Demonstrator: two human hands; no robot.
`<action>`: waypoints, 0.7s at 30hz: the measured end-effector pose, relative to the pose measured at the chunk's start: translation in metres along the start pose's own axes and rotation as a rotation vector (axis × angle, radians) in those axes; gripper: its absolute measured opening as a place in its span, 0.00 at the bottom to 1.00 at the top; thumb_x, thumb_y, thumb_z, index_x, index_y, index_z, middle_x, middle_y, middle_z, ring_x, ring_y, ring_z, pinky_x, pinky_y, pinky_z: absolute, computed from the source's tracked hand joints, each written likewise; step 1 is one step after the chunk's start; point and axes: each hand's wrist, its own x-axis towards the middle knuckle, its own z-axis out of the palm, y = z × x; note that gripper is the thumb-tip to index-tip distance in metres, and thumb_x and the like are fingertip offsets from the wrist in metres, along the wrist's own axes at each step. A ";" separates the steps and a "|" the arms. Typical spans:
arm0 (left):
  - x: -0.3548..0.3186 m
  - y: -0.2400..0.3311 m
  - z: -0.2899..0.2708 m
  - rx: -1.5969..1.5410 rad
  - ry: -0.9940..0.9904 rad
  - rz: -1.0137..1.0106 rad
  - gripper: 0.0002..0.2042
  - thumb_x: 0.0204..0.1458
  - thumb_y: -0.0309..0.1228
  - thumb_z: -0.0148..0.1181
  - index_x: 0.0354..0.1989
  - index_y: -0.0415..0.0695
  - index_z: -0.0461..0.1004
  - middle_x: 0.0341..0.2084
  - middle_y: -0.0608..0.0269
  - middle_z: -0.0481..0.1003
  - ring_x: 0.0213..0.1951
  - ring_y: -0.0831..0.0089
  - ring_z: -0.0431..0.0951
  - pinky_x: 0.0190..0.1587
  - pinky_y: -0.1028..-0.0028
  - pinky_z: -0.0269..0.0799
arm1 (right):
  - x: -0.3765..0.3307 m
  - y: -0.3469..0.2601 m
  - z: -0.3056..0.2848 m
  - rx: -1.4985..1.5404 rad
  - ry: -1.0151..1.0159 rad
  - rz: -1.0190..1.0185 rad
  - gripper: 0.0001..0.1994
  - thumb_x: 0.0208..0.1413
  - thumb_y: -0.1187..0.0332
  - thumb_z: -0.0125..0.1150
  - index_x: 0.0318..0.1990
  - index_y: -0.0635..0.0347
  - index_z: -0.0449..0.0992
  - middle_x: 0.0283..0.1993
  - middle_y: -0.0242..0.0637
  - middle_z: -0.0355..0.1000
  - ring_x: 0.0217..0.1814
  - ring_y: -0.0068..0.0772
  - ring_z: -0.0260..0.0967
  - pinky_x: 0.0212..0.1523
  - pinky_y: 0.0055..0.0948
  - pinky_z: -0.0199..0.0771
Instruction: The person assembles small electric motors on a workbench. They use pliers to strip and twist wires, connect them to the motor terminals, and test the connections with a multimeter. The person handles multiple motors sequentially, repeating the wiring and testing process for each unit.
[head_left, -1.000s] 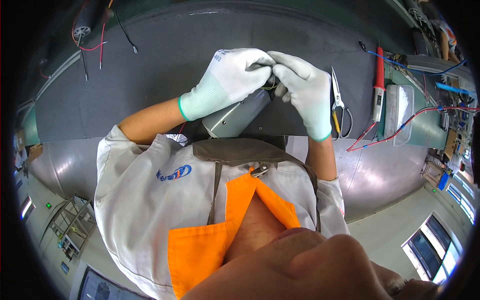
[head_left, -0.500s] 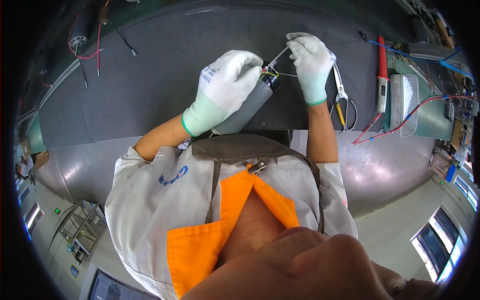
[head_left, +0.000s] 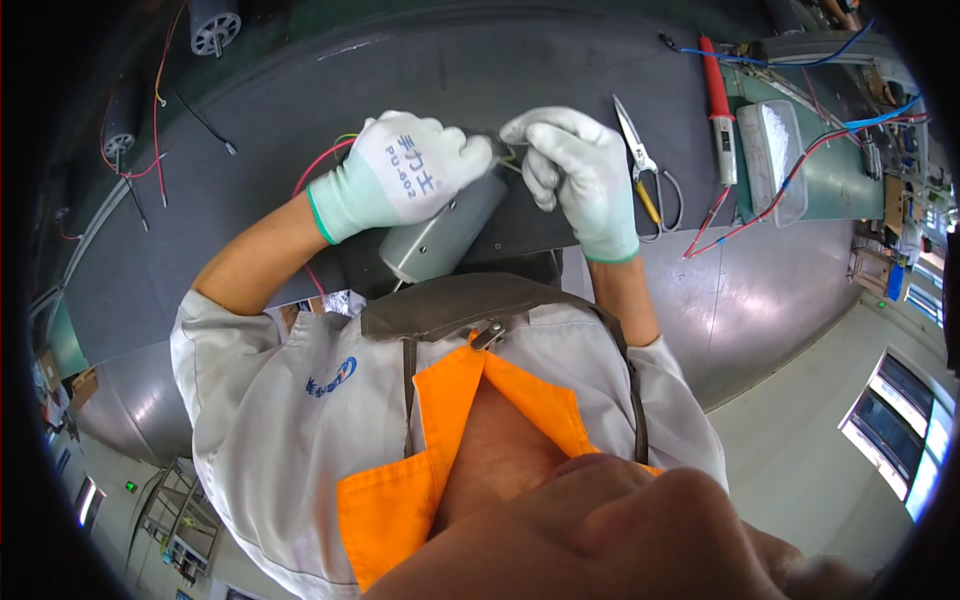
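Now, from the head camera, we look down past an orange collar and a pale work jacket onto a dark grey mat [head_left: 300, 90] spread over the bench. Our left hand [head_left: 405, 175], in a white knit glove with a green cuff, is closed over the far end of a grey cylindrical motor [head_left: 440, 232] — the fingers curl round its body, and the motor lies tilted with its flat round face turned toward our chest. Our right hand [head_left: 575, 170], gloved the same way, is bent in close at the motor's far end, its fingertips pinched together on thin wires [head_left: 508, 158] that come off that end; the two hands almost touch there. How tightly the wires are gripped we cannot tell, for the glove hides the tips. A red wire [head_left: 318, 170] loops out from under the left wrist across the mat.

Just beside the right hand lie a pair of snips [head_left: 645, 170] with yellow on the handles, and next to them a red-handled soldering iron [head_left: 720, 110], lengthwise on the mat. Farther right sits a clear plastic tray [head_left: 775, 160] on a green surface, with red and blue leads running past it. Well apart, at the top left — another motor [head_left: 215, 25] with red leads.
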 end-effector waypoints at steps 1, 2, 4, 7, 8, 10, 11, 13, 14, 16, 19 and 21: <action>0.001 0.002 0.000 -0.030 -0.033 0.004 0.05 0.53 0.34 0.61 0.35 0.49 0.74 0.17 0.67 0.71 0.19 0.68 0.77 0.20 0.66 0.70 | -0.004 0.001 -0.002 0.008 0.037 0.010 0.12 0.65 0.71 0.55 0.40 0.72 0.81 0.18 0.29 0.65 0.16 0.17 0.59 0.17 0.20 0.59; 0.002 0.004 -0.002 -0.051 -0.069 0.016 0.06 0.52 0.34 0.61 0.35 0.49 0.74 0.17 0.67 0.72 0.19 0.68 0.77 0.20 0.66 0.69 | 0.000 0.004 -0.007 0.033 0.022 -0.024 0.11 0.64 0.72 0.56 0.39 0.72 0.81 0.18 0.29 0.65 0.17 0.16 0.59 0.17 0.20 0.57; 0.002 0.006 -0.001 -0.071 -0.097 0.063 0.11 0.49 0.33 0.61 0.40 0.45 0.74 0.17 0.68 0.72 0.19 0.68 0.77 0.20 0.65 0.70 | 0.039 -0.011 0.001 -0.154 -0.097 -0.286 0.10 0.64 0.72 0.57 0.38 0.72 0.81 0.19 0.28 0.66 0.17 0.15 0.58 0.16 0.19 0.55; 0.011 0.017 -0.007 0.023 -0.183 0.099 0.16 0.47 0.32 0.61 0.45 0.43 0.74 0.17 0.68 0.72 0.20 0.68 0.77 0.21 0.66 0.70 | 0.070 -0.002 0.023 0.134 -0.217 -0.099 0.10 0.64 0.72 0.57 0.39 0.72 0.81 0.21 0.29 0.68 0.18 0.15 0.58 0.17 0.19 0.55; 0.005 0.012 -0.004 0.040 -0.189 0.095 0.16 0.51 0.33 0.62 0.47 0.42 0.75 0.17 0.67 0.72 0.19 0.66 0.77 0.22 0.65 0.70 | 0.067 -0.009 0.017 0.135 -0.186 -0.135 0.10 0.64 0.72 0.57 0.40 0.72 0.82 0.22 0.29 0.69 0.17 0.15 0.58 0.17 0.18 0.58; -0.005 0.020 -0.002 0.038 -0.119 -0.031 0.15 0.53 0.35 0.63 0.47 0.43 0.75 0.19 0.66 0.73 0.21 0.67 0.77 0.24 0.65 0.71 | 0.045 -0.014 0.001 0.034 -0.040 -0.145 0.11 0.66 0.71 0.56 0.45 0.70 0.82 0.26 0.32 0.74 0.23 0.18 0.69 0.23 0.19 0.70; -0.007 0.019 -0.004 0.061 -0.081 -0.102 0.14 0.54 0.36 0.64 0.46 0.43 0.76 0.20 0.65 0.74 0.21 0.67 0.78 0.24 0.65 0.72 | 0.030 -0.026 -0.004 -0.095 0.063 -0.201 0.12 0.66 0.70 0.56 0.47 0.69 0.82 0.28 0.33 0.76 0.26 0.20 0.73 0.27 0.20 0.74; -0.002 0.013 -0.018 -0.064 -0.112 -0.192 0.16 0.56 0.39 0.65 0.48 0.43 0.77 0.26 0.61 0.76 0.29 0.63 0.80 0.31 0.63 0.74 | 0.004 -0.012 -0.049 -0.466 0.340 -0.454 0.13 0.64 0.72 0.57 0.52 0.65 0.81 0.34 0.39 0.79 0.35 0.35 0.79 0.38 0.31 0.80; 0.001 0.007 -0.020 -0.114 -0.085 -0.213 0.17 0.56 0.39 0.65 0.49 0.43 0.77 0.28 0.60 0.76 0.31 0.62 0.80 0.33 0.62 0.74 | -0.017 -0.012 -0.074 -0.888 0.450 -0.442 0.15 0.62 0.73 0.59 0.55 0.64 0.79 0.38 0.44 0.79 0.40 0.43 0.79 0.43 0.36 0.79; 0.011 -0.007 -0.017 -0.212 -0.017 -0.197 0.17 0.57 0.38 0.64 0.50 0.40 0.78 0.34 0.56 0.77 0.37 0.56 0.79 0.38 0.61 0.75 | -0.058 0.004 -0.120 -1.337 0.547 -0.303 0.23 0.56 0.75 0.63 0.61 0.63 0.75 0.47 0.53 0.76 0.49 0.55 0.75 0.52 0.45 0.75; 0.029 -0.026 0.009 -0.399 0.076 0.097 0.14 0.59 0.36 0.63 0.48 0.40 0.79 0.40 0.54 0.78 0.43 0.55 0.79 0.47 0.63 0.76 | -0.099 0.047 -0.149 -1.483 0.460 -0.221 0.33 0.50 0.78 0.65 0.67 0.61 0.68 0.56 0.58 0.71 0.58 0.59 0.70 0.59 0.48 0.70; 0.043 -0.036 0.020 -0.707 -0.028 0.083 0.14 0.61 0.36 0.59 0.44 0.38 0.82 0.45 0.56 0.80 0.47 0.61 0.81 0.53 0.69 0.76 | -0.107 0.056 -0.139 -1.542 0.520 -0.134 0.35 0.49 0.81 0.63 0.68 0.62 0.66 0.57 0.59 0.70 0.59 0.60 0.68 0.60 0.48 0.69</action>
